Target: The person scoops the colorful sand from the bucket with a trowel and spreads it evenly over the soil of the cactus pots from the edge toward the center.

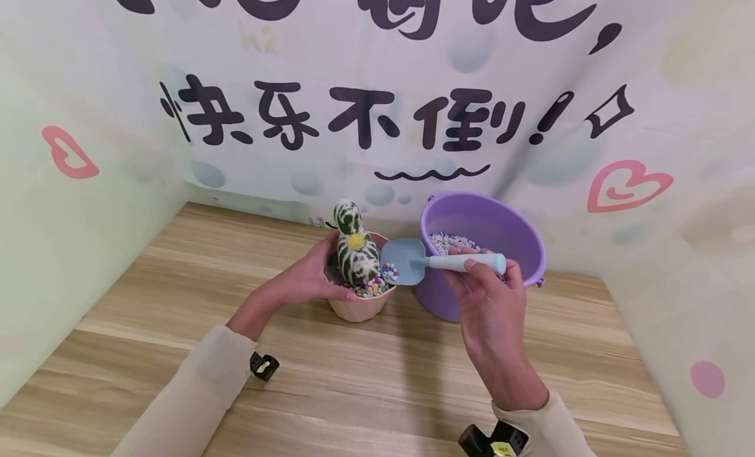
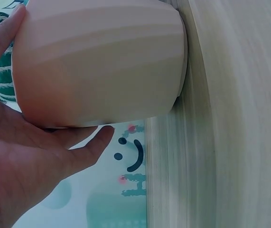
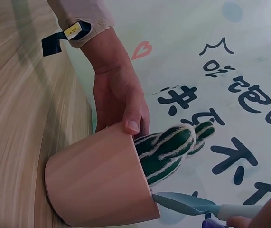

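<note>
A pink flowerpot [image 1: 358, 310] stands on the table, holding a striped green-and-white cactus [image 1: 358, 263] with a yellow flower. My left hand [image 1: 309, 273] grips the pot's left side, its thumb at the rim; the left wrist view shows the palm beside the pot wall [image 2: 102, 61]. In my right hand [image 1: 492, 309] is a light-blue toy shovel [image 1: 466, 262], held by its handle. Its blade reaches the pot's right rim and carries a few coloured pebbles [image 1: 389, 272]. More pebbles [image 1: 370, 288] lie at the cactus base. The right wrist view shows the blade tip [image 3: 182, 203] at the rim.
Just right of the pot stands a purple bucket [image 1: 439, 299], partly behind the right hand and shovel, with many pastel pebbles [image 1: 454, 242] inside. A printed cloth wall [image 1: 283, 162] rises directly behind the wooden table [image 1: 330, 391], with further walls at both sides.
</note>
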A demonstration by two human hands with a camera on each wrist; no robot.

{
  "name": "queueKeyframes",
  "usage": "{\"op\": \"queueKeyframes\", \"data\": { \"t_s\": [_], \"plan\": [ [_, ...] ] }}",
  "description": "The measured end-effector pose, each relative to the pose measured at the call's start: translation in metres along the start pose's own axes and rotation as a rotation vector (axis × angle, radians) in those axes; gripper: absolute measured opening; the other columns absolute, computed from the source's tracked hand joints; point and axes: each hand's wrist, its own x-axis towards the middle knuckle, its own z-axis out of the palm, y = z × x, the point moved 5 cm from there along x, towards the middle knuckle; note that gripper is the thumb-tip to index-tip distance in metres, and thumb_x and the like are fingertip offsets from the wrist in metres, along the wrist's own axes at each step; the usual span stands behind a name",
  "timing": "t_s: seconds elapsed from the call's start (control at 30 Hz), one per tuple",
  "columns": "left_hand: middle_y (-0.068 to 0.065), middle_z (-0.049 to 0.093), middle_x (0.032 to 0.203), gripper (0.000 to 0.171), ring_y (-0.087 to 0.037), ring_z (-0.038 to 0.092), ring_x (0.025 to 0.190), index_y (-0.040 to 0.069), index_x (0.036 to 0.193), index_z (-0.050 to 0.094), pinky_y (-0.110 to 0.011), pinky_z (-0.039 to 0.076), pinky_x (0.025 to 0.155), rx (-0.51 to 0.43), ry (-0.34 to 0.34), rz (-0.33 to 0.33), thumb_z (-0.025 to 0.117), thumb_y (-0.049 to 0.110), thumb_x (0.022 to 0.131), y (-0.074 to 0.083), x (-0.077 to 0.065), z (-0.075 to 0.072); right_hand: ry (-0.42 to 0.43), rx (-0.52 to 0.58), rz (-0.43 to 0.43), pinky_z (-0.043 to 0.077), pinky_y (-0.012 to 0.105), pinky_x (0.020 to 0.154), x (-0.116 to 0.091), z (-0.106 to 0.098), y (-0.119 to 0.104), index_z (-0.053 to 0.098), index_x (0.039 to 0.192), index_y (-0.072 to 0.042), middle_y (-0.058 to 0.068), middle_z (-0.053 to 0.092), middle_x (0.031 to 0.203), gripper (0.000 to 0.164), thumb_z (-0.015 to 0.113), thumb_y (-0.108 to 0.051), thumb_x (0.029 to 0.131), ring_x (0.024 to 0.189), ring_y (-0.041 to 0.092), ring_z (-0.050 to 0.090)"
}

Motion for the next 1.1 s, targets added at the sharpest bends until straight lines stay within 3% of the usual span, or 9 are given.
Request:
{"op": "queueKeyframes", "data": {
  "t_s": [0.4, 0.67, 0.87, 1.1],
  "plan": [
    [-0.017, 0.026, 0.154, 0.115, -0.032, 0.028, 0.142, 0.008, 0.154, 0.008, -0.049, 0.024, 0.117, 0.027, 0.010, -0.023, 0.087, 0.022, 0.071, 0.001, -0.001, -0.001, -0.072, 0.082, -0.039, 0.051, 0.049, 0.094, -0.001, 0.005, -0.003, 0.049, 0.103, -0.003, 0.016, 0.068, 0.095, 0.025, 0.045, 0.018, 0.089, 0.104, 0.035, 0.066],
    [-0.015, 0.026, 0.154, 0.119, -0.030, 0.030, 0.141, 0.010, 0.155, 0.005, -0.046, 0.025, 0.117, -0.006, 0.035, 0.028, 0.087, 0.019, 0.070, 0.000, -0.004, 0.002, -0.081, 0.111, -0.053, 0.049, 0.050, 0.097, -0.001, 0.008, -0.005, 0.051, 0.103, -0.003, 0.019, 0.068, 0.097, 0.031, 0.040, 0.021, 0.086, 0.101, 0.035, 0.066],
    [-0.015, 0.031, 0.152, 0.111, -0.033, 0.034, 0.139, 0.009, 0.154, 0.010, -0.048, 0.027, 0.116, -0.052, 0.068, 0.060, 0.085, 0.014, 0.073, 0.000, -0.008, 0.005, -0.073, 0.137, -0.068, 0.051, 0.049, 0.094, 0.002, 0.009, -0.012, 0.050, 0.103, -0.003, 0.019, 0.070, 0.094, 0.029, 0.042, 0.020, 0.087, 0.100, 0.036, 0.067],
    [-0.013, 0.027, 0.156, 0.114, -0.032, 0.028, 0.143, 0.011, 0.155, 0.006, -0.050, 0.022, 0.117, 0.010, 0.152, -0.005, 0.085, 0.025, 0.074, -0.002, -0.017, 0.009, -0.062, 0.161, -0.089, 0.054, 0.048, 0.090, 0.009, 0.008, -0.023, 0.049, 0.105, -0.003, 0.019, 0.070, 0.092, 0.026, 0.046, 0.017, 0.089, 0.099, 0.037, 0.068]
  ]
}}
